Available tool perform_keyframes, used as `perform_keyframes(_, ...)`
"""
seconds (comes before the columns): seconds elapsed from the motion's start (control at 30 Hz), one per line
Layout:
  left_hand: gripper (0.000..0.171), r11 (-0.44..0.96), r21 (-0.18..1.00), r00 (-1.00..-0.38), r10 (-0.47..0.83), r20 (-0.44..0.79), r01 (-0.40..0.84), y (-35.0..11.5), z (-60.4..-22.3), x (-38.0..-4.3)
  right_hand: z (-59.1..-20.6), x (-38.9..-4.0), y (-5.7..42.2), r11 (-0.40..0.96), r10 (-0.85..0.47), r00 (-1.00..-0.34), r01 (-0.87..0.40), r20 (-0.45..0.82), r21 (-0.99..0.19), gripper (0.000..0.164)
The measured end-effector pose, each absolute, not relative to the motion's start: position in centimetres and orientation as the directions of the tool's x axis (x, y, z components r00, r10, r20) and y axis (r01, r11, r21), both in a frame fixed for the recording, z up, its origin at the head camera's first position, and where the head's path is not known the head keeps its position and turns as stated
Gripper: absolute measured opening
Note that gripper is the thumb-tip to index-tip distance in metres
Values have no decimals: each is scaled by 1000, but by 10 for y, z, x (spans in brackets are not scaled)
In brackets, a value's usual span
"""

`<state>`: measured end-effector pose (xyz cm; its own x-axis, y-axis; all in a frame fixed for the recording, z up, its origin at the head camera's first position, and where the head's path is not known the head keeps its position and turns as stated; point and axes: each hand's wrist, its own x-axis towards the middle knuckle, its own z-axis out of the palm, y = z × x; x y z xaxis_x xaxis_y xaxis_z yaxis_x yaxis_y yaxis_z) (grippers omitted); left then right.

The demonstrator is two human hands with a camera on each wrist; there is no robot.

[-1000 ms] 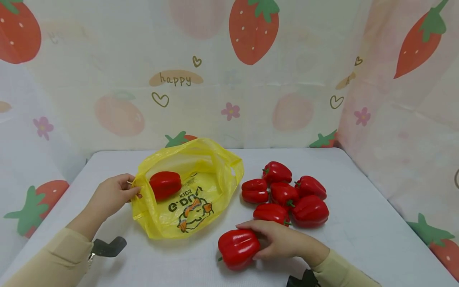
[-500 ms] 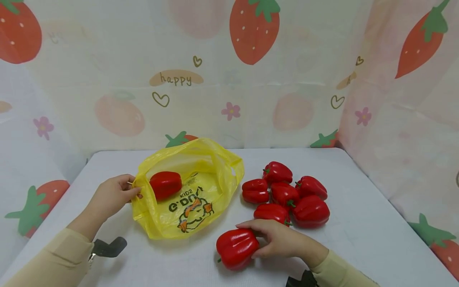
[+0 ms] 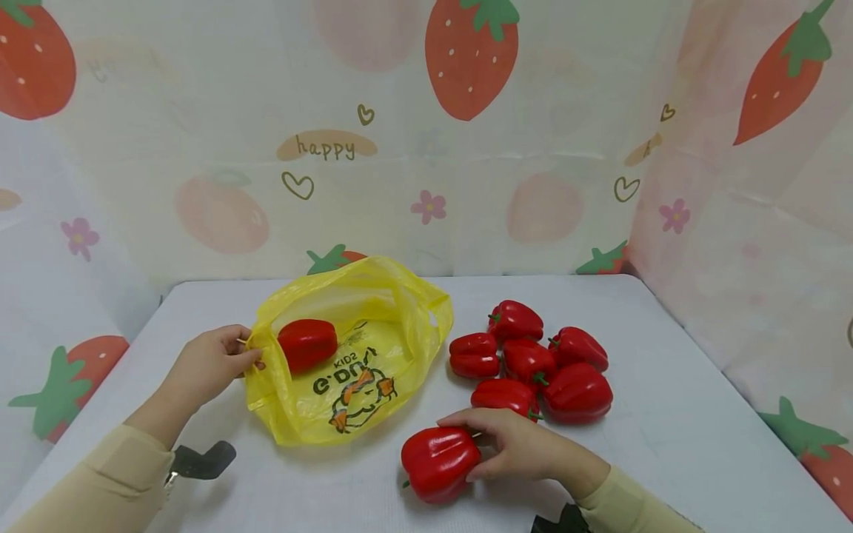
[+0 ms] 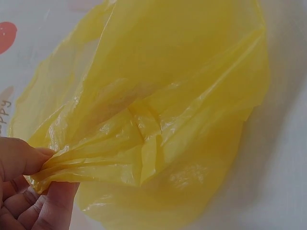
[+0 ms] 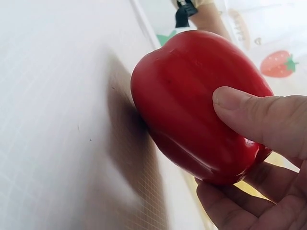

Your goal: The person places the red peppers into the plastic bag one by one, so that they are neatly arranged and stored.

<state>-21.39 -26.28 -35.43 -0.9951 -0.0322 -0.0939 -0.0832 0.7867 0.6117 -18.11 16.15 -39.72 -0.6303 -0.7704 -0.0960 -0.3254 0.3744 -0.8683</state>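
A yellow plastic bag [image 3: 373, 407] lies on the table with its mouth spread wide, and one red bell pepper [image 3: 308, 345] is inside it. My left hand [image 3: 212, 363] pinches the bag's left edge; the left wrist view shows the thumb and fingers [image 4: 21, 158] on the gathered yellow film. Near the table's front, my right hand [image 3: 516, 448] holds another red bell pepper [image 3: 438, 465]. In the right wrist view the thumb presses one side of that bell pepper [image 5: 192, 96], the fingers lie on the other, and its shadow falls on the table close by.
Several more red bell peppers [image 3: 528, 360] are grouped right of the bag, close behind my right hand. The white table [image 3: 666, 414] ends at a back edge by a strawberry-print curtain [image 3: 426, 148]. Dark wrist mounts [image 3: 203, 459] sit near both wrists.
The bell pepper in my right hand has shifted very slightly to the left. The left hand and the bag look unchanged.
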Motion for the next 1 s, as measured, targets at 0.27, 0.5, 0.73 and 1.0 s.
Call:
perform_keyframes(0.27,29,784,614,-994,-35,-105,-92,-262,-355,-213,-397,-179,162,366,-772,-629,-322,-92,-873,60)
perform_keyframes(0.5,29,785,613,-995,-35,-97,-87,-263,-355,-215,-390,-177,161,380,-756,-645,-295,-110,-877,59)
perform_keyframes(0.73,30,791,606,-995,-33,-99,-87,-263,-355,-215,-378,-177,161,345,-757,-652,-354,-35,-869,60)
perform_keyframes(1.0,30,787,610,-994,-40,-102,-94,-264,-356,-216,-360,-188,163,317,-724,-689,-384,40,-867,60)
